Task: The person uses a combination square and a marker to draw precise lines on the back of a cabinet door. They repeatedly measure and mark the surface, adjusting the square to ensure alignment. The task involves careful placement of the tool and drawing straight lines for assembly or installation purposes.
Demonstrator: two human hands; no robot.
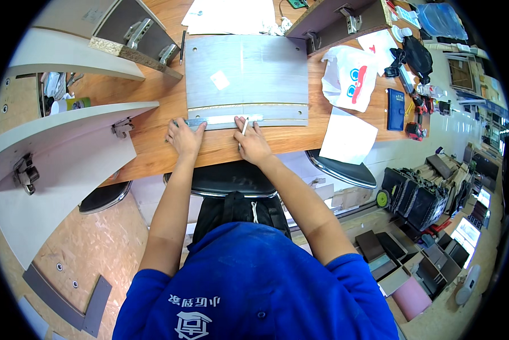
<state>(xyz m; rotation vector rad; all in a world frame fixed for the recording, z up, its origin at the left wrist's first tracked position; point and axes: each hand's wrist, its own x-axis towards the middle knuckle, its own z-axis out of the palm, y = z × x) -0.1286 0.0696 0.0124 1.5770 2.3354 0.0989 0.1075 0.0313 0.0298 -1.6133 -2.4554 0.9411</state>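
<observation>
Wood-grained tabletop (148, 129) runs across in front of you, cabinet panels with metal hinges (138, 34) standing at its left and a white plastic bag (348, 79) lying at its right. Squarely ahead of you lies the grey panel (266, 68), flat on the wood, its near edge just beyond the table's front edge and parallel to your body. Judging by its look, it is stiff board with some weight, steady under light pressure; its smooth face probably lets a straightedge slide, and its edges may chip if knocked. If you need to shift it, take it by the two opposite side edges, well apart, rather than by one corner. Along its near strip rests the ruler (223, 119), thin, light and likely slippery, best pinned flat with spread fingertips near both ends. Your left hand (185, 139) lies at the ruler's left end, fingers spread and resting down, not wrapped around anything. Your right hand (255, 148) pinches a slim white pen (244, 127), its fingertips beside the ruler's right part. Both hands are at the panel's near edge, so most of the panel stretches away beyond them.
</observation>
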